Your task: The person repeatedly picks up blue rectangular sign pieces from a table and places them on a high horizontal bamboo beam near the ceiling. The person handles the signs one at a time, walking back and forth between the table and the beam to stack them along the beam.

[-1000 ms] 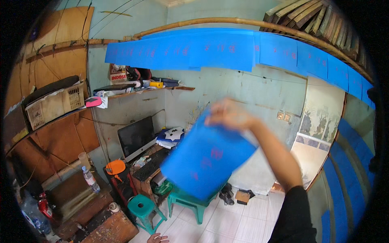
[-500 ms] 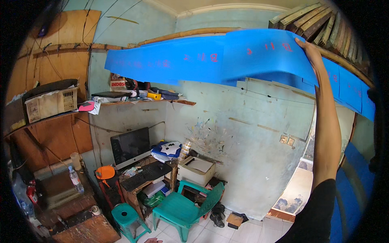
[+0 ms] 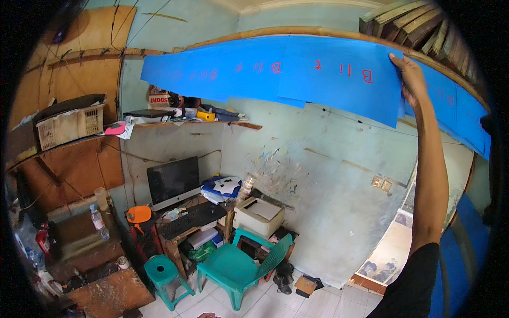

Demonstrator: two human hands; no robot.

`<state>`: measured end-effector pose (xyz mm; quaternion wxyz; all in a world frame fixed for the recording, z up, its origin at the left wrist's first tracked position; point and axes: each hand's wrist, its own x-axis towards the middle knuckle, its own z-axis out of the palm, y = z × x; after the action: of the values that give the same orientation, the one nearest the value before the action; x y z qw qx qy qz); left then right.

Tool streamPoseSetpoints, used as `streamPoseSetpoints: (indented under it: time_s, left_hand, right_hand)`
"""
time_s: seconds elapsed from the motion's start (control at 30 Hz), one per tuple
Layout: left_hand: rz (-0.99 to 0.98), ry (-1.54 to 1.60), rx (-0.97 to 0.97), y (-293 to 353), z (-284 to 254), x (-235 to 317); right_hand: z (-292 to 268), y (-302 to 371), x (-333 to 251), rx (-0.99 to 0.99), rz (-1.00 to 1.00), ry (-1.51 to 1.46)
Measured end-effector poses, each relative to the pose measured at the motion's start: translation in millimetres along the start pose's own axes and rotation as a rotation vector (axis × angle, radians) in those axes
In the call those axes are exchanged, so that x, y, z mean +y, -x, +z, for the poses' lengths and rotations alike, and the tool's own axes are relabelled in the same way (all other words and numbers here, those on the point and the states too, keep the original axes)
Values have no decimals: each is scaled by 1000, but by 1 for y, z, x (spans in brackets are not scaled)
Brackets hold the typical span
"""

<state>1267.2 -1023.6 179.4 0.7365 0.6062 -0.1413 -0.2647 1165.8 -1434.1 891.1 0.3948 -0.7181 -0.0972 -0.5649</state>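
Note:
A row of blue sheets (image 3: 339, 74) with red lettering hangs along a bamboo pole (image 3: 254, 35) high across the wall. Raised overhead, my right hand (image 3: 411, 78) is closed on the right edge of the nearest blue sheet, close to its top corner. This sheet hangs nearly flat, overlapping its neighbours. More blue sheets (image 3: 444, 98) continue to the right, behind my wrist. Only a sliver of my left hand (image 3: 208, 315) shows at the lower edge, and its fingers are mostly cut off.
Wooden frames (image 3: 405, 24) are stacked above the pole at upper right. Below stand a green chair (image 3: 228, 267), a green stool (image 3: 163, 270), a printer (image 3: 259, 217) and a desk with a monitor (image 3: 174, 182). A cluttered shelf (image 3: 180, 123) runs along the left wall.
The nearest blue sheet was curled and lifted at its right end; now it hangs flatter and lower. My right hand has turned and shifted slightly right and down along its edge.

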Motion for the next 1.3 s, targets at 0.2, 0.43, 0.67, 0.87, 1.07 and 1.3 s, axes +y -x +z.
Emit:
streamPoseSetpoints:
  time_s: [0.2,0.43,0.67,0.87,1.07,1.3]
  left_hand:
    - [-32,-50,103,47,-19,-12]
    - [82,-625,446,159,-74,-6]
    - [119,-426,1117,451,-125,-28]
    - [-561,-129,2083,776,-56,-230]
    - [-141,805,2676,907,94,-341]
    - [55,1394,2596,910,127,-408]
  right_hand:
    - [-30,43,53,313,-339,272]
    - [79,522,231,252,512,63]
    - [314,1039,89,-2116,945,-339]
    - [403,1077,-150,-2415,895,-217]
    - [505,1161,-317,-2227,463,-221]
    - [548,1329,-599,-2694,821,-378]
